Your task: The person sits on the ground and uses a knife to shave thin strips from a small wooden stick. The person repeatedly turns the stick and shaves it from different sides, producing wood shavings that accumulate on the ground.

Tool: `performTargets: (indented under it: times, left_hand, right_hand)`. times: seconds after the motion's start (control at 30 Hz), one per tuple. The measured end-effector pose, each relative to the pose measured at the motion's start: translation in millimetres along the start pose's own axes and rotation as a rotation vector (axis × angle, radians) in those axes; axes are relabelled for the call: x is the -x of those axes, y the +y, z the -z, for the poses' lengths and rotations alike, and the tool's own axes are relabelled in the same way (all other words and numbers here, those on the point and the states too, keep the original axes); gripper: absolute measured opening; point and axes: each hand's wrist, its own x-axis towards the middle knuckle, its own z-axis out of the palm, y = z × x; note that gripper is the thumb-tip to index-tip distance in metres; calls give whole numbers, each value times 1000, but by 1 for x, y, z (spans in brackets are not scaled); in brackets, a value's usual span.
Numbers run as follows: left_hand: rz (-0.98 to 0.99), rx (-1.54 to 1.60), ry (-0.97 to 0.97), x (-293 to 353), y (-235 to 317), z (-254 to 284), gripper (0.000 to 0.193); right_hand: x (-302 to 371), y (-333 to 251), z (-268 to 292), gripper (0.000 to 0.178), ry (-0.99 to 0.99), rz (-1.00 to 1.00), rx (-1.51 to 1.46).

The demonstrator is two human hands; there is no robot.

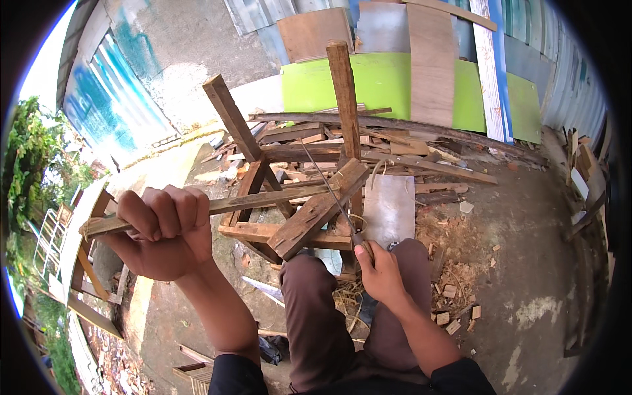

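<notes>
My left hand (161,227) is closed in a fist around one end of a long, narrow wooden strip (263,199). The strip's far end lies over a thick, dark wooden block (313,217), which rests tilted on an upturned wooden frame with legs (339,92). In my right hand (382,270) is the handle of what looks like a handsaw (327,183); its long, thin blade shows nearly edge-on. The blade crosses the strip near its far end, over the block. Whether it bites into the wood cannot be made out.
My knees (306,273) are close to the frame's near side. Behind it lies a pile of wood scraps (309,135), with a long beam across. Small offcuts (451,289) and shavings litter the ground at right. Boards (431,72) lean on the far wall.
</notes>
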Motion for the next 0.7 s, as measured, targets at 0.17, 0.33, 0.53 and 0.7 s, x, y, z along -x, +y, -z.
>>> performTargets:
  times: [0.17,0.33,0.53,0.7]
  left_hand:
    - [-35,0,49,-2,23,2,58]
    - [40,15,149,-31,10,5,62]
    - [111,-150,118,-75,15,-8,65]
    - [186,-109,72,-77,3,-3,63]
  right_hand:
    - [10,10,-7,36,58,-12,-76]
    - [11,19,-13,37,58,38,-79]
    - [15,10,-13,34,-1,6,-94]
    - [17,18,-20,37,30,46,-99]
